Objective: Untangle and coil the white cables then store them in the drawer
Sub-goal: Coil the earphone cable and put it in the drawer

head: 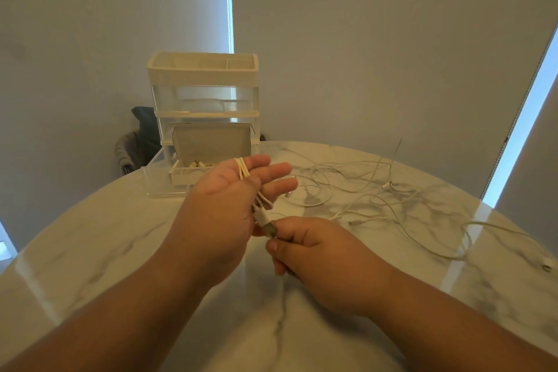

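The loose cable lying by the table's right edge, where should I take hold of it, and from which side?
Probably at its plug end, from above with the right hand: the plug lies flat on the table near the edge, stiffer than the limp cord trailing toward the tangle.

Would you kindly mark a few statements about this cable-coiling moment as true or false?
1. Loops of white cable wrap the straight fingers of the left hand. True.
2. The right hand holds nothing. False: it pinches the cable's plug.
3. The bottom drawer of the organizer is closed. False: it is pulled open.
4. Loose cables lie on the table. True.
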Demonstrator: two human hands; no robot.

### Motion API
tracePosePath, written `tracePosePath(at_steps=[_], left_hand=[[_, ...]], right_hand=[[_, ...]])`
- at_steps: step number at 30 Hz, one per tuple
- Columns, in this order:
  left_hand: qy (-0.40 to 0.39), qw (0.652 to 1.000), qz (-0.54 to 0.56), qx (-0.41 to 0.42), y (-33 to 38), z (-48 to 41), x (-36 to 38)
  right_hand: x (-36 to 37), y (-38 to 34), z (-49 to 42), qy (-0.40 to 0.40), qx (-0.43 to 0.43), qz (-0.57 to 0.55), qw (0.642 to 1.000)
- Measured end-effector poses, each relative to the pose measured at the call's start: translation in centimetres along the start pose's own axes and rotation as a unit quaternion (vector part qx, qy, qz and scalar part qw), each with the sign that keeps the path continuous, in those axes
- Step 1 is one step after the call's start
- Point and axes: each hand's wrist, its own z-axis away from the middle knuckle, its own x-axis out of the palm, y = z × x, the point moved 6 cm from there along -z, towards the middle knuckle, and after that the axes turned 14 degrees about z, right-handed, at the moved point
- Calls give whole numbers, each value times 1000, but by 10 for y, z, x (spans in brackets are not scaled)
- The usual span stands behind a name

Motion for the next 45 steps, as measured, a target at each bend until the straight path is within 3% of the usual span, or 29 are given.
tracePosePath(at_steps=[3,8,16,21,23,30,35,45], left_hand=[[-56,981,-167,84,4,2,2],[-99,944,-278,147,6,3,4],[-101,946,-286,112,0,-3,-3],[-219,845,-485,48,-18,3,4],[-227,834,-502,28,-19,4,5],[-252,826,-503,-25,-32,3,4],[-245,865,-433,-73,-31,6,7],[-213,890,-397,-63,-26,0,-1]], right_hand=[[-2,-3,1,15,-8,-18,1000],[-12,1,0,63,-5,33,997],[-22,8,-2,81,6,82,993],[-22,5,-1,104,-7,90,990],[-24,2,0,119,-19,97,988],[-36,-2,2,194,-46,161,967],[-50,6,1,209,-22,123,970],[-64,23,4,198,-81,39,976]])
